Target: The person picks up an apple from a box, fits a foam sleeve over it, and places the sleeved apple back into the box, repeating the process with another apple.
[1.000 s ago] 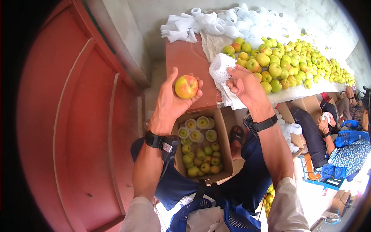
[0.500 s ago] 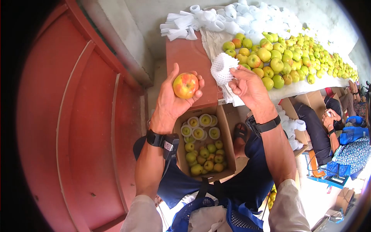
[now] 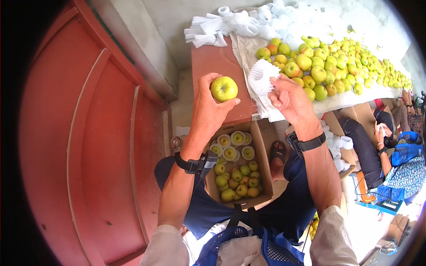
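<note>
A yellow-green apple [image 3: 224, 89] sits in the grip of my left hand [image 3: 208, 106], its dark blossom end facing me. To the right, my right hand [image 3: 290, 99] pinches the edge of a white foam net sleeve [image 3: 262, 76], whose mouth is spread and which holds no apple that I can see. Both hands are raised above the near end of the table, a short gap between apple and sleeve. Below them, a cardboard box [image 3: 264, 164] between my legs holds several apples in foam sleeves toward its far end and several bare apples nearer me.
The reddish table [image 3: 212, 62] carries a white cloth with a large heap of apples [image 3: 330, 66]. White foam sleeves [image 3: 248, 22] are piled along its back. A red metal door [image 3: 102, 146] stands at left. At right, a co-worker's hands [image 3: 381, 133] hold something white.
My left hand has turned the apple, so its red-blushed face gave way to a yellow-green one. The right hand with the foam sleeve has shifted slightly. The co-worker's hands have risen a little.
</note>
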Available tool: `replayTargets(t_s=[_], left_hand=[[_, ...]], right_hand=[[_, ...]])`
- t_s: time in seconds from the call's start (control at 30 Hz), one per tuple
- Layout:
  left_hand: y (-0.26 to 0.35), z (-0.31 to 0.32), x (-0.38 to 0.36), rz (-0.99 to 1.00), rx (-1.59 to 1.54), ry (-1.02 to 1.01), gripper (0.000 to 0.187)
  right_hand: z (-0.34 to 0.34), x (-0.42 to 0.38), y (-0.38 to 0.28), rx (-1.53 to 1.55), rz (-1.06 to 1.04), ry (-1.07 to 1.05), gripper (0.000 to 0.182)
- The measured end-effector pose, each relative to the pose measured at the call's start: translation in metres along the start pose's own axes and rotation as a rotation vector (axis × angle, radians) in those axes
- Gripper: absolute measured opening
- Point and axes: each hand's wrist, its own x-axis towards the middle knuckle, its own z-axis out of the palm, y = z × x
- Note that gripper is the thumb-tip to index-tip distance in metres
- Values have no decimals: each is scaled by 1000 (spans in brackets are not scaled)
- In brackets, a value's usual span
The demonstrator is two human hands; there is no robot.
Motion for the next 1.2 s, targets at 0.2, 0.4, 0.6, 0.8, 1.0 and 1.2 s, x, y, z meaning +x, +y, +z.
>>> replayTargets(t_s=[0.2,0.4,0.6,0.8,1.0,1.2], left_hand=[[6,-3,1,-114,-25,-26,64],[-12,-24,19,-285,177,-147,72],[-28,-22,22,-399,485,-347,60],[-51,-7,18,-176,775,-459,51],[-61,9,28,-57,829,-484,61],[-54,9,26,-165,825,-568,62]], right_hand=[[2,1,0,31,7,49,16],[-2,2,0,41,2,40,19],[1,-2,-4,24,0,15,17],[-2,-1,-1,25,4,-11,14],[-2,-1,-2,11,27,-10,14],[-5,-2,-2,-8,28,-6,15]])
